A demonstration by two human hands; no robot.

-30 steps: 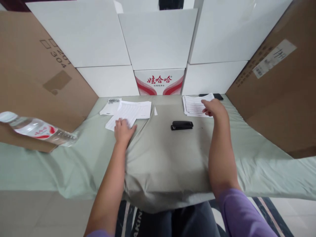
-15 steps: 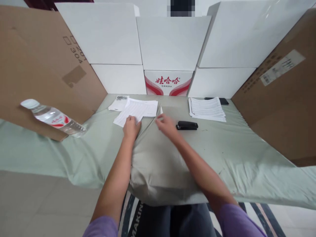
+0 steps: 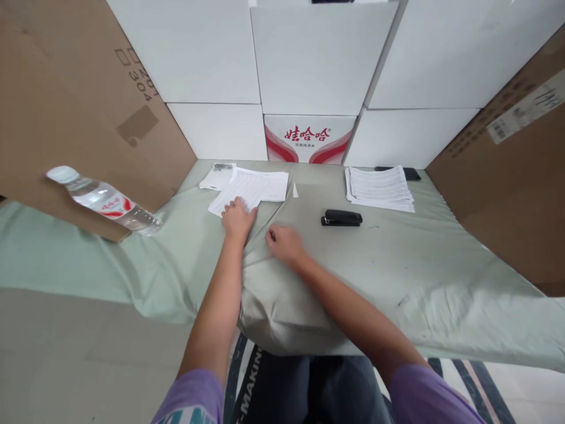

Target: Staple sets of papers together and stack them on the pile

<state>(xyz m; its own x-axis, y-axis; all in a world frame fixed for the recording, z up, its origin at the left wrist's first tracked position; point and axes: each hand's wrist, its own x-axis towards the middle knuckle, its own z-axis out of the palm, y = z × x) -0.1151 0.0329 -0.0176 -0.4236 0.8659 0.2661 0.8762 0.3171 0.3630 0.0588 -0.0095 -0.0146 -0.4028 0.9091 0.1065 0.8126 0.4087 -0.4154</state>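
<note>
**Left hand on the loose sheets, stapler off to the right**

From my feed: left hand (image 3: pixel 237 218) lies flat, fingers spread and pressing the near corner of the loose printed sheets (image 3: pixel 249 189) on the green-covered worktop (image 3: pixel 397 259). Right hand (image 3: pixel 285 242) rests on the cloth just beside it, fingers curled loosely, holding nothing. The black stapler (image 3: pixel 341 218) lies to the right of that hand, long axis running left-right, so the right hand is clearly the nearer one.

Count: one stapler, one neat paper stack (image 3: pixel 380 188) behind it, one water bottle (image 3: pixel 103 200) far left, one small paper scrap (image 3: pixel 295 191), one dark phone (image 3: pixel 408 173).
</note>
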